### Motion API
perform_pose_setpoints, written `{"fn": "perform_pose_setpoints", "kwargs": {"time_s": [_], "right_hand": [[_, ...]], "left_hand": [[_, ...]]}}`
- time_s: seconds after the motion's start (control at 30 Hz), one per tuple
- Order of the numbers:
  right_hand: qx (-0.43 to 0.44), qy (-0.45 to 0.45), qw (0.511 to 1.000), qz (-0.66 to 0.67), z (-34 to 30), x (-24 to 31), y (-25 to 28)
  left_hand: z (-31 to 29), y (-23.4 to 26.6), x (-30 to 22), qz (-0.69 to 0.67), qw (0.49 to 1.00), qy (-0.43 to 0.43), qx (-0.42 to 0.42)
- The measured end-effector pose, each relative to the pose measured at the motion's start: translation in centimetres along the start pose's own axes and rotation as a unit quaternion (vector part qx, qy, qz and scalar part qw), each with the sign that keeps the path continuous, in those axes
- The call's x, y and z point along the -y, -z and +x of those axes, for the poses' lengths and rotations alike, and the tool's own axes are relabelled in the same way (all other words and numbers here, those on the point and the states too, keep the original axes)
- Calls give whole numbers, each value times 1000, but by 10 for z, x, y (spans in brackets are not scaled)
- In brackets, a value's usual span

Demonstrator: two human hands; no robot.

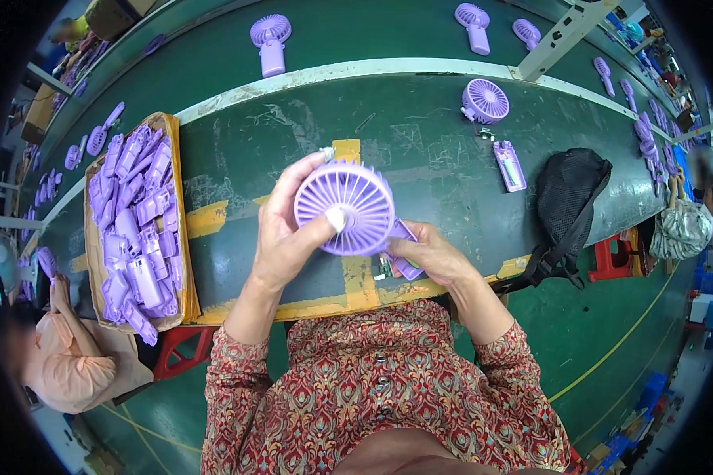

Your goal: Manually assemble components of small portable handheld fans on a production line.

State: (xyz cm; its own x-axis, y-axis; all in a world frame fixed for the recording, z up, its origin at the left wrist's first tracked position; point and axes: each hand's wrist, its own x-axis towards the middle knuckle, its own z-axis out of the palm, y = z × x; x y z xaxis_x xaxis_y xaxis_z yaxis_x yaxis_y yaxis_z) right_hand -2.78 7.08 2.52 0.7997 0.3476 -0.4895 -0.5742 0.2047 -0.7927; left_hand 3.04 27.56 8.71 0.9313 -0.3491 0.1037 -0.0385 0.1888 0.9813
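My left hand (281, 229) grips a round purple fan head (370, 198), thumb across the front grille and fingers round its far side. White coverings sit on the thumb tip and one fingertip. At the fan's lower right, my right hand (440, 255) is closed on a purple handle shell (409, 267), its thumb on top. A small green circuit board (383, 267) shows beside the shell, close under the fan head. Part of the shell is hidden behind the fan and my fingers.
Left stands a cardboard box (188, 269) heaped with purple covers (139, 214). To the right lie another fan head (486, 101), an open handle shell (510, 168) and a black mesh bag (572, 194). Fans (271, 49) lie beyond the white rail (325, 73). A co-worker (75, 360) sits left.
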Motion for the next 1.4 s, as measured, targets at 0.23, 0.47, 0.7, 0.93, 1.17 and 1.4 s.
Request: {"fn": "perform_pose_setpoints", "kwargs": {"time_s": [0.23, 0.47, 0.7, 0.93, 1.17, 1.4], "right_hand": [[11, 35, 999, 37, -6, -8, -13], [-3, 52, 999, 11, -6, -7, -23], [-19, 104, 994, -41, 0, -7, -26], [-117, 82, 990, 2, 26, -24, -17], [-131, 40, 990, 22, 28, -14, -21], [-44, 29, 995, 83, 20, -10, -13]], "left_hand": [[4, -1, 22, 49, 998, 12, -41], [6, 0, 25, 62, 996, 37, -47], [15, 8, 33, 70, 997, 36, -21], [-7, -17, 28, 380, 911, -158, 19], [-10, -18, 36, 358, 929, -75, 52], [-12, -2, 33, 405, 910, 28, 78]]}}
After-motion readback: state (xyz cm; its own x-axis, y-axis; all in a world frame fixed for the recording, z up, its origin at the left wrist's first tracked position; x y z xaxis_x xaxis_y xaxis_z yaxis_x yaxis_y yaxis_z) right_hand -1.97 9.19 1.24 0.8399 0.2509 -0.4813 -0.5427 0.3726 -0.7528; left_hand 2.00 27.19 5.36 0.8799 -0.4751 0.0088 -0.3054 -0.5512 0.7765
